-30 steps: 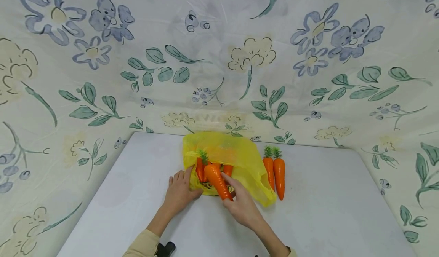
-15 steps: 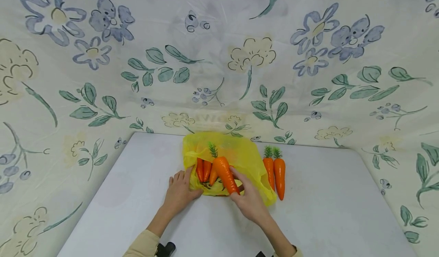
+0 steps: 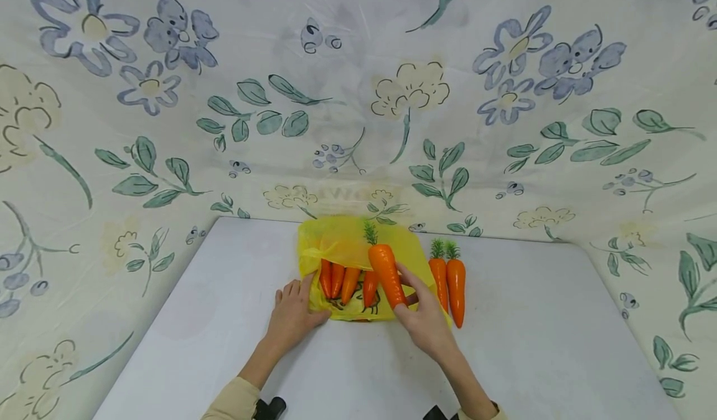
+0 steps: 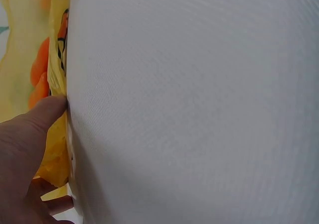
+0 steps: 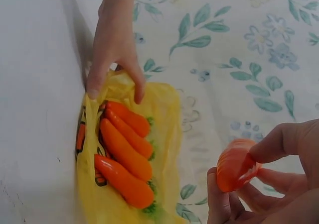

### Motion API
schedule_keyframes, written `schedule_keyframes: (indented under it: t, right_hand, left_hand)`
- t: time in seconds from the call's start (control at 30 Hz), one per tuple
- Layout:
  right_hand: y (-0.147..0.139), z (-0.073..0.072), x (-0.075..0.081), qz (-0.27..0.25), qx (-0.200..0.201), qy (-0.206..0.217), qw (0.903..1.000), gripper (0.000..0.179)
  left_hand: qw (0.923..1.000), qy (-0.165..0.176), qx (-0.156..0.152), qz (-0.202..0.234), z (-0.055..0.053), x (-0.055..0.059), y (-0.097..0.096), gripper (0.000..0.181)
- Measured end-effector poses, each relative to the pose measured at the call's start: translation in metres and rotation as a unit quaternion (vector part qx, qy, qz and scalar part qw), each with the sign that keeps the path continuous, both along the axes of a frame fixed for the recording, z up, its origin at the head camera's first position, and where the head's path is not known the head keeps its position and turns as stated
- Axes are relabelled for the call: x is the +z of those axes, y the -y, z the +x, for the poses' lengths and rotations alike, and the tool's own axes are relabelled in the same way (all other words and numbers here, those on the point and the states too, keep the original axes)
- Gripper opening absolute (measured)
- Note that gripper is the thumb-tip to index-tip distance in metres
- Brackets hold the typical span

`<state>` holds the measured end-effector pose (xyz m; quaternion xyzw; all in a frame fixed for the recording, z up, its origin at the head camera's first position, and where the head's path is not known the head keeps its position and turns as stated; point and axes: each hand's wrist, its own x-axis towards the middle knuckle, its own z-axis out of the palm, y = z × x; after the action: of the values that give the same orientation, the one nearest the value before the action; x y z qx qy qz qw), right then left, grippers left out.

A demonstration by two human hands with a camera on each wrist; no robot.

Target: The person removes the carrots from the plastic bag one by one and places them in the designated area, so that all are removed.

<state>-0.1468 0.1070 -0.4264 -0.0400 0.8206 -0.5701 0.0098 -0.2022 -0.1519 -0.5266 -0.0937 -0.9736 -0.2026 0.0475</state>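
Observation:
My right hand [image 3: 428, 323] pinches an orange carrot [image 3: 385, 270] with a green tuft, raised above the yellow plastic bag [image 3: 325, 236]. Thumb and fingers hold the carrot near its lower, narrow end, and the right wrist view shows it end-on [image 5: 237, 167]. With fingers spread, my left hand [image 3: 293, 314] presses on the bag's left side. Its thumb [image 4: 47, 112] lies on the front edge of the bag's opening. Inside, several carrots [image 5: 124, 144] lie side by side; in the head view their tops are hidden under the yellow film.
Two more carrots [image 3: 456, 292] lie on the white table [image 3: 532, 320] just right of the bag. A fabric backdrop [image 3: 358, 109] printed with flowers and leaves rises behind the table and along both sides.
My right hand has drawn the carrot up and to the right, out of the bag's opening, so its green top now shows. My left hand has stayed put on the bag.

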Motion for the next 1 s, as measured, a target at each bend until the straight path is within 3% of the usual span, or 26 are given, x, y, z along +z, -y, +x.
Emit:
schedule_keyframes:
  t: [0.4,0.6,1.0]
  right_hand:
    - [-0.026,-0.014,0.002,0.0,-0.064,0.03,0.9975,0.066]
    - [-0.045,-0.02,0.001,-0.003,-0.07,0.028,0.9971,0.066]
    - [-0.073,-0.032,-0.021,0.017,-0.107,0.051,0.9928,0.065]
  left_hand:
    - [1.0,-0.001,-0.002,0.007,0.0,0.0,0.002,0.086]
    - [1.0,-0.004,-0.005,0.004,0.001,-0.001,0.002,0.086]
    - [1.0,0.002,-0.004,0.006,0.0,-0.003,0.002,0.089]
